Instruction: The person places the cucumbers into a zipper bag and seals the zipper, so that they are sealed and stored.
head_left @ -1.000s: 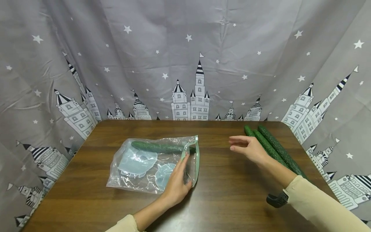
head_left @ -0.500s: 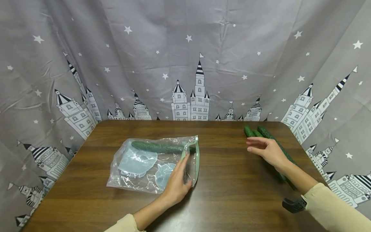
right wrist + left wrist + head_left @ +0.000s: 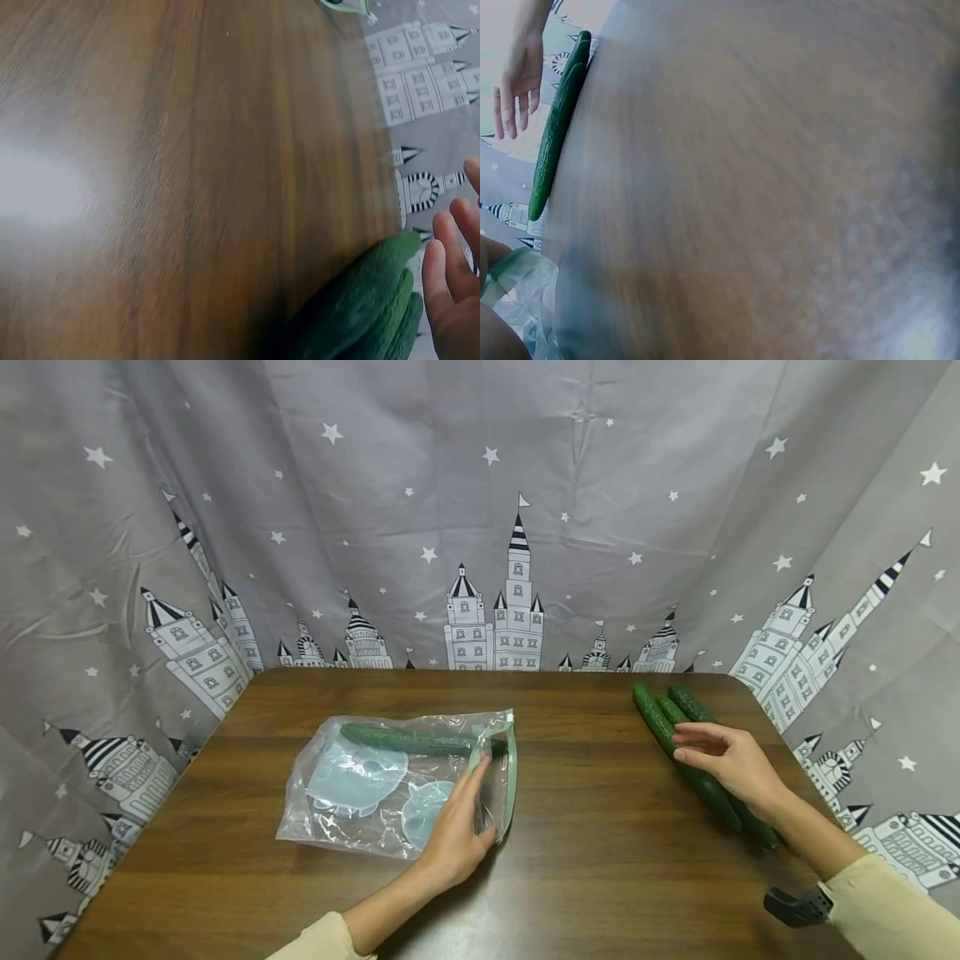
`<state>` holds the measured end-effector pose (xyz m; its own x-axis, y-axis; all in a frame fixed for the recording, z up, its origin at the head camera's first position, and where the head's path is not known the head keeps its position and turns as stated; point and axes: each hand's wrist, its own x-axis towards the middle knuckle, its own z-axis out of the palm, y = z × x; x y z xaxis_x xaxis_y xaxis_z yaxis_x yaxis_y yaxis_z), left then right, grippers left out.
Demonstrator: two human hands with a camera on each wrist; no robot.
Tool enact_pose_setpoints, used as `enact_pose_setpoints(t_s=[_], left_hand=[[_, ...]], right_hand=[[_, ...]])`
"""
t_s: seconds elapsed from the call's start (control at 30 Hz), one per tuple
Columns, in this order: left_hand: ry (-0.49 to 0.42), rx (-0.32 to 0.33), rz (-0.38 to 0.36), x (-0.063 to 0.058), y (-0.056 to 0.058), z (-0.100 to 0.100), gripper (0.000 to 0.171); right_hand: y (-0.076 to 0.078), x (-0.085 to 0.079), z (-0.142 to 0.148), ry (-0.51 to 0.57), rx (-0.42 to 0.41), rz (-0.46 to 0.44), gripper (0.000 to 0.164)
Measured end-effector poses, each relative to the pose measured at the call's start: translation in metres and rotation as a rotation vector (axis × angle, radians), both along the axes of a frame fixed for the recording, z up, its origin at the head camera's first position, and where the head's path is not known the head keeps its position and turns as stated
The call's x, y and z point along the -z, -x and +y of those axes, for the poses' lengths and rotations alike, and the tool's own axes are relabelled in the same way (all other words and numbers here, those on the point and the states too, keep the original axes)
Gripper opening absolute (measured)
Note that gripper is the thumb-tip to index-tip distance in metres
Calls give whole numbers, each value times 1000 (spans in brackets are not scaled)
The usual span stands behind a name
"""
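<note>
A clear zip bag [image 3: 360,835] with a pale green edge lies on the left of the table, showing light-blue shapes. One cucumber [image 3: 405,740] is inside it along the far side. My left hand [image 3: 456,835] rests at the bag's mouth, fingers extended and thumb apart near the green edge. Over at the right, three cucumbers [image 3: 660,727] lie side by side, partly hidden by my right hand [image 3: 731,764]. That hand hovers over them with fingers spread from the thumb and nothing between. In the right wrist view its fingers [image 3: 450,262] appear beside the cucumbers' ends.
The brown wooden table [image 3: 585,860] ends at a grey curtain [image 3: 600,468] printed with stars and castles. A black wrist strap [image 3: 798,907] hangs below my right sleeve.
My right hand has moved to the right and slightly down, from beside the cucumbers to over them. The left hand and the bag stay in place.
</note>
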<state>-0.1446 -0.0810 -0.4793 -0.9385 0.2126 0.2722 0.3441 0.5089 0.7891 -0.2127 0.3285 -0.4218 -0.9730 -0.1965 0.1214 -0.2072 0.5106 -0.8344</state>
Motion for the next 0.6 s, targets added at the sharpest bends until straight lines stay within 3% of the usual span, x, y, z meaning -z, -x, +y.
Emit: enact_pose_setpoints(t_s=[0.17,0.3,0.4,0.5,0.6], left_hand=[[-30,-2,-20,-1,0,-1,103],[-49,-16,-21,-1,-1,-1,104],[-53,-26,-12,-1,-1,-1,105],[-62,-34,-4,-1,-2,-1,105],[-79,-34,1,-3,-2,0,106]], right_hand=[[-7,5,17,-66,25,49,50],[-13,9,28,-116,41,18,52],[-17,16,34,-215,59,23,52],[-20,25,37,-370,63,125,48],[-21,33,37,-527,39,294,49]])
